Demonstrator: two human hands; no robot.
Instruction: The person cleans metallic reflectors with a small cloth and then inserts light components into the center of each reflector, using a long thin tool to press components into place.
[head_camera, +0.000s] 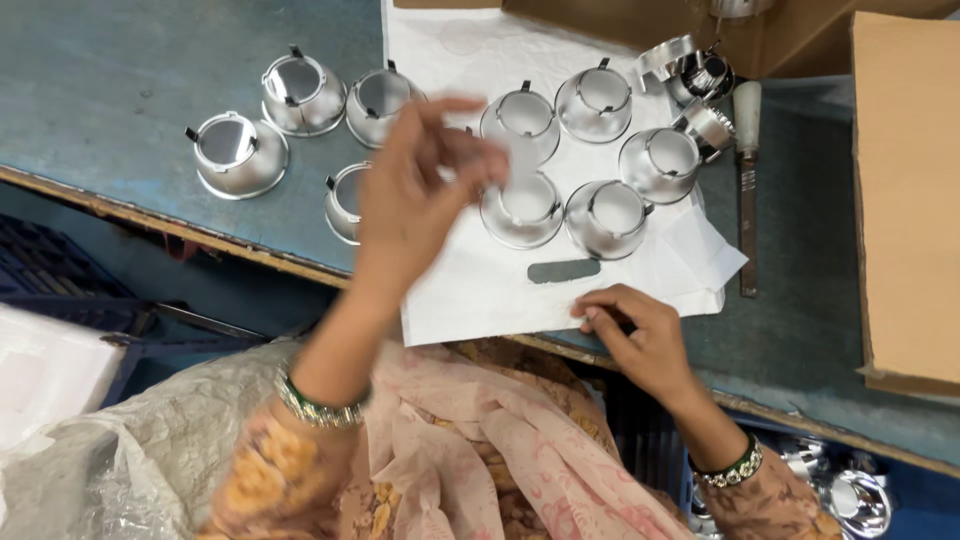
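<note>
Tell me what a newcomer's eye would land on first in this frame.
The shiny metal cups, spread over the white sheet and the blue-grey bench. Next, the raised left hand pinching a blurred translucent disc, while the right hand rests on the sheet's near edge.

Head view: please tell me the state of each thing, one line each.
Left hand: raised, fingers pinching a thin translucent disc.
Right hand: resting on the white sheet.
Silver reflector cups: standing on the bench, wide end down.
Cardboard box: flaps open.
Grey strip: lying flat.
</note>
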